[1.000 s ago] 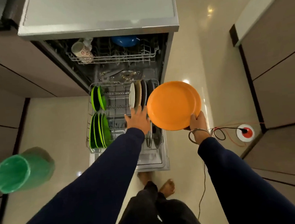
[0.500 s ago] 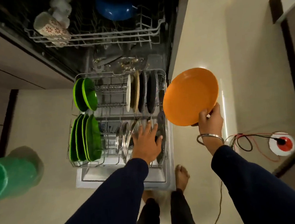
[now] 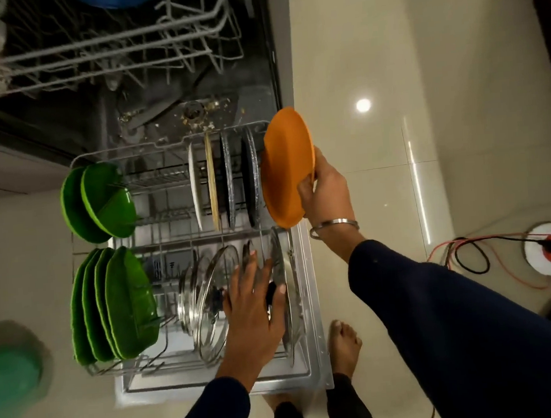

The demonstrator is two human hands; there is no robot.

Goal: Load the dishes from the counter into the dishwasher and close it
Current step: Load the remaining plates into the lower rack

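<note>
Both hands are over the pulled-out lower rack. Left hand [image 3: 253, 304], low in the middle of the frame, lies with fingers spread and fairly straight against the clear glass pot lids [image 3: 209, 308] standing in the rack's near row; it touches them and pinches nothing. Right hand [image 3: 324, 193], right of centre, grips the round orange plastic plate [image 3: 286, 171] by its right rim, thumb on the face, holding it nearly upright just beside the rack's right edge and not yet in a slot.

Going from left to right: a blurred green plastic bin [image 3: 12, 381] at the lower left, then two rows of glossy green plates [image 3: 116, 303] at the left of the grey wire lower rack [image 3: 177, 239], then the glass lids, then a row of white, tan and dark upright plates [image 3: 229, 179] in the far row, with the orange plate next to the last dark one.

The risks, as I judge them: the plate may knock that dark neighbour on its way in, since the gap looks tight. It could also miss the tines and slide onto the open steel dishwasher door [image 3: 311, 305]. If the left hand leans harder, the lids may tip like dominoes. A red and black cable [image 3: 469, 259] runs over the floor at the right, by a bare foot [image 3: 344, 342], and could trip the person.
</note>
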